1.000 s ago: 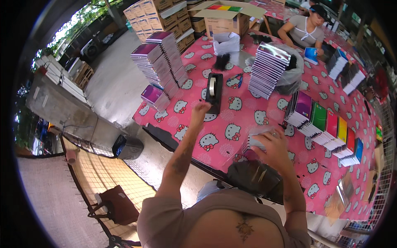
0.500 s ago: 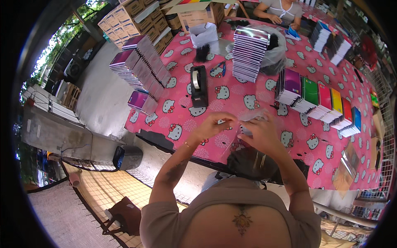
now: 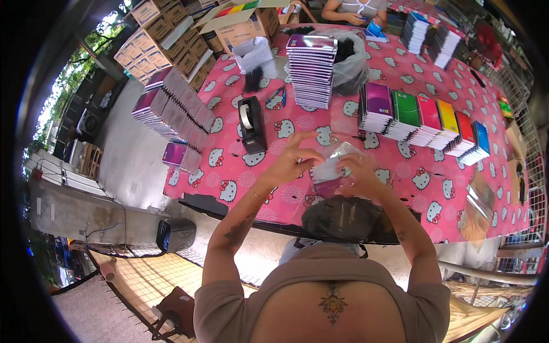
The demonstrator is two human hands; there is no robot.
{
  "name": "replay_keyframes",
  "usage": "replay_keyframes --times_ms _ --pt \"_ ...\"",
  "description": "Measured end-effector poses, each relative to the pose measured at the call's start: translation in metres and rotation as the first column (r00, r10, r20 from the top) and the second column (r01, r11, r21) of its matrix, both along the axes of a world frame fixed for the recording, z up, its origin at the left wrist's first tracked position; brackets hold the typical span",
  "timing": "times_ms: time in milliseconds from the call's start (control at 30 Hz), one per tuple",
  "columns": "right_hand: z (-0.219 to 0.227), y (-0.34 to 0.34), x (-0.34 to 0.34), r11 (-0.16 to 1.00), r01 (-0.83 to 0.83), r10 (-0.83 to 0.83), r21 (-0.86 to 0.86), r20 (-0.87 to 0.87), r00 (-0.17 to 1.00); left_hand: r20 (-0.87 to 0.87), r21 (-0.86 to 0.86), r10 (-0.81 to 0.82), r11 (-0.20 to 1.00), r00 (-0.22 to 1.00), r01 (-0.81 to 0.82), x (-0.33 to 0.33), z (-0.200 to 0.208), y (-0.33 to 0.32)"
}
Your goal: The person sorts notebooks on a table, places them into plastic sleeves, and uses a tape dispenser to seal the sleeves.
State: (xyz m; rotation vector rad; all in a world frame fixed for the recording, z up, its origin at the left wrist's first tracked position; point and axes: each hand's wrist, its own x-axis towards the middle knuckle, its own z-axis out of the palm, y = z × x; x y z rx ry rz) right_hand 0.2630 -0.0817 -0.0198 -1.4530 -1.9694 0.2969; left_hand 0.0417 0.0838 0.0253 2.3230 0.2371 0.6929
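Observation:
A clear plastic bag lies at the table's near side between my hands, with a purple-and-white notebook showing through it. The fingers of my right hand are curled over the bag's right side, gripping the film. On the other side, my left hand has its thumb and forefinger pinched at the film, its other fingers raised. My fingers partly cover the notebook. Right below, against the table edge, sits a dark bundle under clear plastic.
A black tape dispenser and blue scissors lie beyond my left hand. Around stand a tall notebook stack, purple stacks at left, and a row of coloured notebooks at right. Another person sits across the table.
My hands have moved apart from close together, and more of the bag and the notebook inside shows between them. The whole view has shifted slightly.

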Motion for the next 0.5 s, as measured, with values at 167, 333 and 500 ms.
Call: replay_keyframes --times_ms 167,333,500 --pt "-0.006 -0.004 -0.007 0.996 -0.055 0.060 -0.064 0.074 0.995 0.047 0.319 0.091 0.942 0.995 -0.101 0.024 -0.026 -0.011" --pt "-0.022 0.001 -0.010 0.995 -0.086 0.076 -0.053 -0.156 0.985 0.125 -0.029 0.303 0.953 0.945 -0.301 0.034 -0.047 -0.028" --pt "-0.045 0.043 -0.007 0.956 0.011 -0.279 -0.293 -0.894 0.350 -0.307 -0.799 0.129 0.504 0.943 -0.329 0.012 -0.045 -0.020"
